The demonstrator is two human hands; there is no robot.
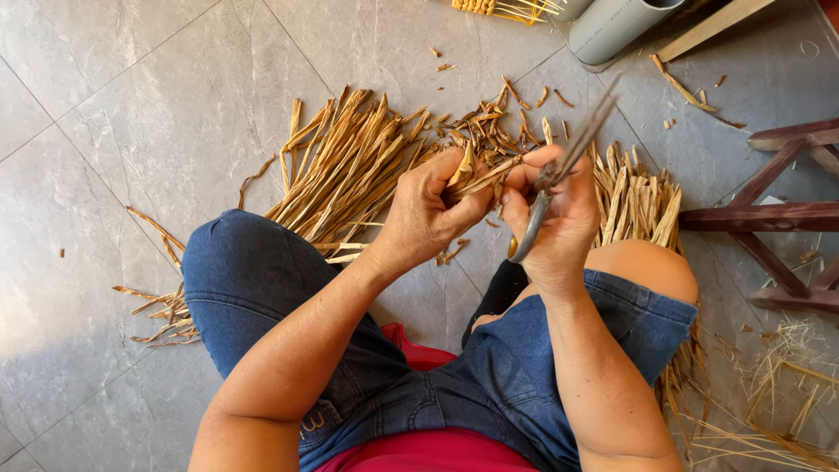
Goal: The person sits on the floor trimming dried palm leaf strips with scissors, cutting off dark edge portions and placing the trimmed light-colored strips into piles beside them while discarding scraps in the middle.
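- A loose heap of dry straw strips, flat and tan, fans over the grey tiled floor ahead of the knees; a second pile lies past the right knee
- Grey plastic pipes and a dark wooden stool frame stand near
- Left hand is closed around a short straw bundle, held above the floor
- Right hand grips metal scissors, blades closed, touching the bundle's end

Tan straw strips, grey marbled floor tiles, blue denim shorts.
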